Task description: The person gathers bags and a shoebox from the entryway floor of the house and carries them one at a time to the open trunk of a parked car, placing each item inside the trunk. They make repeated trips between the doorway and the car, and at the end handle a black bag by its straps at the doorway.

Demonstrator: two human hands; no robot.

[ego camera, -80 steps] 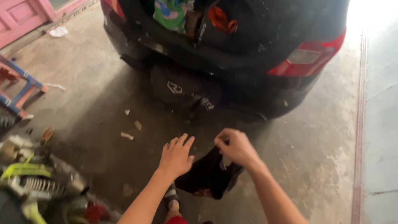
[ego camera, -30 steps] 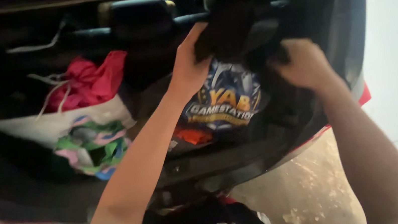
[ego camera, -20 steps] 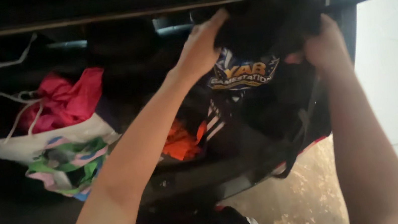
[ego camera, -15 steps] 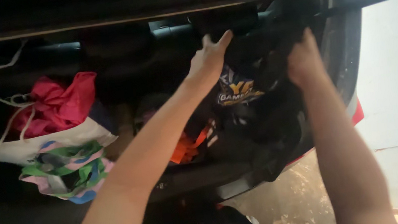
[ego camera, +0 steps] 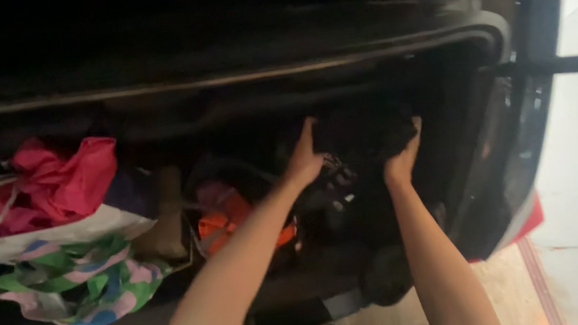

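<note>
Dark crumpled fabric garment [ego camera: 366, 134] pushed deep into open black car boot [ego camera: 376, 34]; left hand [ego camera: 305, 154] pressed flat, right hand [ego camera: 400, 160] fingers hidden (grip cannot be told). Release judged due next.

The dark garment [ego camera: 363, 135] that both hands press into is lost in shadow, so its outline and folds cannot be told from the black interior of the car boot [ego camera: 218, 61]. The right hand [ego camera: 400, 158] has its fingertips buried in that cloth, and only its back shows. The left hand [ego camera: 303, 157] is dim, and whether its fingers grip the cloth or merely lie against it cannot be told. Small pale marks beneath the hands are too blurred to identify. The white bag [ego camera: 41, 237] is cut off by the left edge, and both forearms run off the bottom edge.
</note>
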